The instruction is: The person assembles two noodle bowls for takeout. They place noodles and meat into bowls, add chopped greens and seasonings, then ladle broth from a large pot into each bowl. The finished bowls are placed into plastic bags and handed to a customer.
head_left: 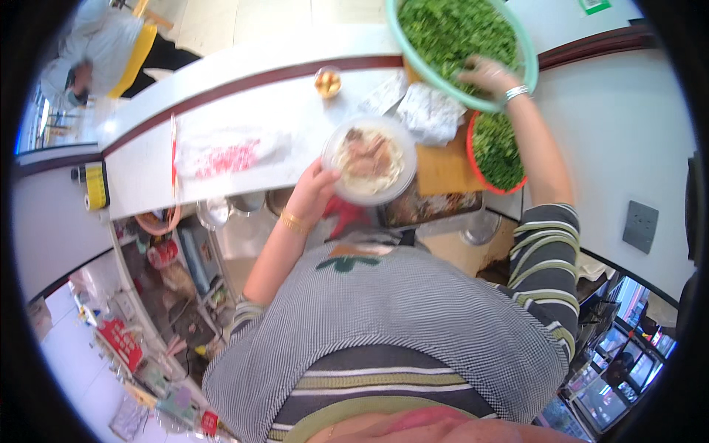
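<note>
My left hand (316, 186) grips the near-left rim of a round plastic bowl (405, 151), thumb over the edge. In the bowl lie pale noodles topped with slices of cooked meat (369, 153). At the far right, my right hand (490, 77), seemingly in a thin clear glove, reaches over the rim of a large light-green basin (529, 63). Its fingers curl into the chopped leafy greens (450, 33) there; the fingertips are partly hidden among the leaves. Below that forearm, a smaller red-orange basin (472, 156) holds finer chopped greens (496, 148).
Foil-like silvery packages (430, 114) sit behind the bowl, by a yellowish board (445, 170). A small cup (327, 83) and a red-patterned plastic bag (229, 156) rest on the white counter (148, 166). A food-stained tray (436, 208) lies nearer me. Another person (111, 48) is beyond the counter.
</note>
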Tool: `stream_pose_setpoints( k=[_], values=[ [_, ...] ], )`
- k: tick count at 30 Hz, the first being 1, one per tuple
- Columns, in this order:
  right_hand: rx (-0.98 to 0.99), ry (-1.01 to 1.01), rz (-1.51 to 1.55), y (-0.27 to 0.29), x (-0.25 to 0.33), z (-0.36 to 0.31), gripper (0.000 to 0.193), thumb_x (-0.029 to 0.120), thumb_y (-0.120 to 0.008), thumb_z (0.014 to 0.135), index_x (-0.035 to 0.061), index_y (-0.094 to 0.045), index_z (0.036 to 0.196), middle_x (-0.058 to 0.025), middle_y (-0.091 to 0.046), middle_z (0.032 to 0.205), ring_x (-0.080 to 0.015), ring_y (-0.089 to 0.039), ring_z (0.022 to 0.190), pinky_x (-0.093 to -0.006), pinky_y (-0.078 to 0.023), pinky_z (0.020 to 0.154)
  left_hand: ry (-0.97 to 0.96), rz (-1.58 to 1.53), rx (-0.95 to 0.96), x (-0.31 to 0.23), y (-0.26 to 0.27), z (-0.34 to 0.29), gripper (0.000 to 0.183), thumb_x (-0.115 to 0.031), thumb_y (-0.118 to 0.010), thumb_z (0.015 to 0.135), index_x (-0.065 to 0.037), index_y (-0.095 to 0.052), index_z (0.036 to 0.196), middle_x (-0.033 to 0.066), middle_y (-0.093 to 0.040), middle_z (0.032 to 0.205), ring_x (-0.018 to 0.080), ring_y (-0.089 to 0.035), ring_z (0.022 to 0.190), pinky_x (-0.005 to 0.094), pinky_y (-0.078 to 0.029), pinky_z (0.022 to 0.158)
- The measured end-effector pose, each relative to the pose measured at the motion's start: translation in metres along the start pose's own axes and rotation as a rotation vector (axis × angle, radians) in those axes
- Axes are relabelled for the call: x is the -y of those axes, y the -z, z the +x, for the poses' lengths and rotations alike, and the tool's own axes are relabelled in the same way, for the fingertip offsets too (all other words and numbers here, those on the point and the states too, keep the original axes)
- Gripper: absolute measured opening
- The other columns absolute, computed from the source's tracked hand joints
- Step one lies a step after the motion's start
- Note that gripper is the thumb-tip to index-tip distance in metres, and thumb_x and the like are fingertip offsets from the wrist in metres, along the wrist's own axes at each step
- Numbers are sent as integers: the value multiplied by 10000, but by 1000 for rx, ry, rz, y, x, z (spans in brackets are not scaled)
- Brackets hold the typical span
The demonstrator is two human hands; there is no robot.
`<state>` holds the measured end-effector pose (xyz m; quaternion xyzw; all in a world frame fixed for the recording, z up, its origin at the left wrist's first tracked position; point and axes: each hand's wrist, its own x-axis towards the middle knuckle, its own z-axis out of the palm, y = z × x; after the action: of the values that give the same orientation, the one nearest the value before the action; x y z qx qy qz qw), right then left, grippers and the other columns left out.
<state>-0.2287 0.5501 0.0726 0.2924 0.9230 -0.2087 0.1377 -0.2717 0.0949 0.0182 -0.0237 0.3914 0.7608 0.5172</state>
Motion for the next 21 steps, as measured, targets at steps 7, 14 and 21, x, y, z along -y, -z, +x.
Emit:
stream_pose_setpoints(
  k=[7,14,21],
  values=[
    [281,124,-34,-14,44,7,609,455,-686,827,135,-559,1330,-147,-690,1103,-286,-667,987,-364,-515,904,-28,-36,47,3,-8,4,655,-169,-656,868,39,-383,1426,145,-506,1411,262,-498,1296,413,-397,1098],
    [287,121,402,0,43,28,319,123,-675,838,65,-632,1149,-63,-667,844,-143,-653,728,-286,-570,694,-17,-101,6,26,-18,19,555,-109,-634,877,31,-440,1378,133,-547,1355,245,-527,1250,399,-418,1066],
    [-61,332,-229,-20,55,39,464,150,-676,851,64,-557,1292,-264,-503,1354,-377,-617,1120,-415,-524,962,25,-74,24,37,-39,33,576,-128,-631,882,33,-422,1395,137,-541,1366,237,-529,1253,382,-413,1072]
  ],
)
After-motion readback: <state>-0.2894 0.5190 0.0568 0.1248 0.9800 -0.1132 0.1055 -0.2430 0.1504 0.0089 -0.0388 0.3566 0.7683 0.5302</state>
